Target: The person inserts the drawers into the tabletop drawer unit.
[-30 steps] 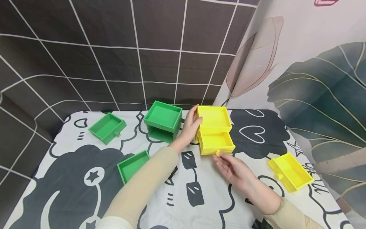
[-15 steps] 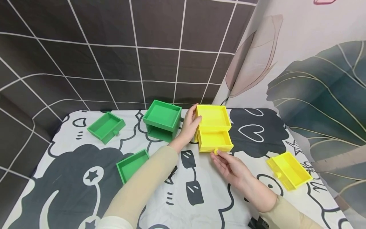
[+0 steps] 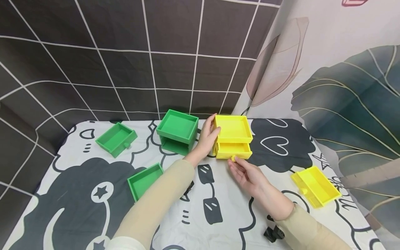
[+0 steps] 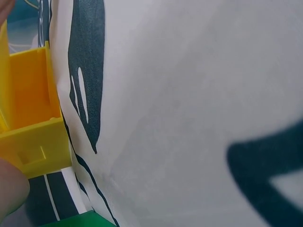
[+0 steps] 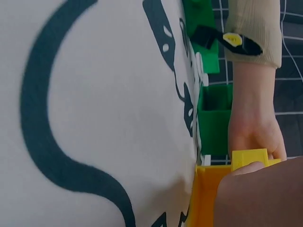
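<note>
A small yellow drawer cabinet (image 3: 233, 128) with a tray-like top stands at the back of the cloth-covered surface. My left hand (image 3: 207, 137) grips its left side, thumb at the tray rim; the far fingers are mostly hidden behind it. Under the top, a yellow drawer (image 3: 233, 152) sticks partly out of the cabinet's front. The thumb and fingers of my right hand (image 3: 249, 177) pinch the round knob on that drawer. In the left wrist view, the cabinet's open lower part (image 4: 33, 90) shows at the left edge.
Left of the yellow one is a green cabinet (image 3: 178, 126) with an open front. Two green drawers lie loose, one farther back (image 3: 116, 139), the other (image 3: 143, 180) partly behind the left forearm. A loose yellow drawer (image 3: 317, 187) lies at the right. A dark wall covering (image 3: 125, 69) rises behind.
The right hand has moved away from me, and the yellow drawer has slid deeper into the cabinet. The left hand has kept its hold, and the cabinet stands in the same place.
</note>
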A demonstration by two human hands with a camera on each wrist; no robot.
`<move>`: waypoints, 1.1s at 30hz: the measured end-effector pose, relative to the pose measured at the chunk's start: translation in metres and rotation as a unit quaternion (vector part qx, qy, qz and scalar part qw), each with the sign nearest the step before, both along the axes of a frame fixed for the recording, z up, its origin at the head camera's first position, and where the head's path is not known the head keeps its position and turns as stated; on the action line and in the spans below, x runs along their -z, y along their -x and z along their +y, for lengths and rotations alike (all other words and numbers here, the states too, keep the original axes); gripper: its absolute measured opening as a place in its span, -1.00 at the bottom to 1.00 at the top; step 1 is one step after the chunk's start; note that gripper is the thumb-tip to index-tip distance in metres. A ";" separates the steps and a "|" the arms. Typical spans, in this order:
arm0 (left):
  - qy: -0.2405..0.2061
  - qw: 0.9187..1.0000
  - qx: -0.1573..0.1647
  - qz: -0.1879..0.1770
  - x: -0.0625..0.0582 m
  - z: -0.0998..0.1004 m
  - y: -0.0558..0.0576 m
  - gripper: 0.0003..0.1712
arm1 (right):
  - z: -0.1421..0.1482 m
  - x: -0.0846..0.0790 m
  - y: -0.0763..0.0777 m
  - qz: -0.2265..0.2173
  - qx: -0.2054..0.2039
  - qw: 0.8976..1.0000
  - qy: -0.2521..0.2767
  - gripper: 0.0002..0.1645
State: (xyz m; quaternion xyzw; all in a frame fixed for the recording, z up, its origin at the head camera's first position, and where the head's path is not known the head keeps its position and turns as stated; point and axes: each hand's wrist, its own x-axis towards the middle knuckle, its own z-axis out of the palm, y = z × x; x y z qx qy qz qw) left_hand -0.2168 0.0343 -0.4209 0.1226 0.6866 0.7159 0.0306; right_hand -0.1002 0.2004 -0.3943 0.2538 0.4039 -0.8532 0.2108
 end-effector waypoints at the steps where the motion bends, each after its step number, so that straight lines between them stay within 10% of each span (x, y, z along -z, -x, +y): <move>1: 0.000 1.000 0.000 0.000 0.000 0.000 0.000 -0.30 | 0.000 0.000 0.002 -0.004 0.002 1.000 0.002 -0.60; 16: -0.014 1.000 0.003 0.016 0.001 -0.001 0.001 -0.31 | -0.009 0.003 0.037 -0.036 0.058 0.998 -0.003 -0.65; 33: 0.020 1.000 -0.009 0.013 -0.002 0.000 -0.003 -0.31 | -0.002 0.005 0.031 -0.043 0.044 0.997 0.037 -0.69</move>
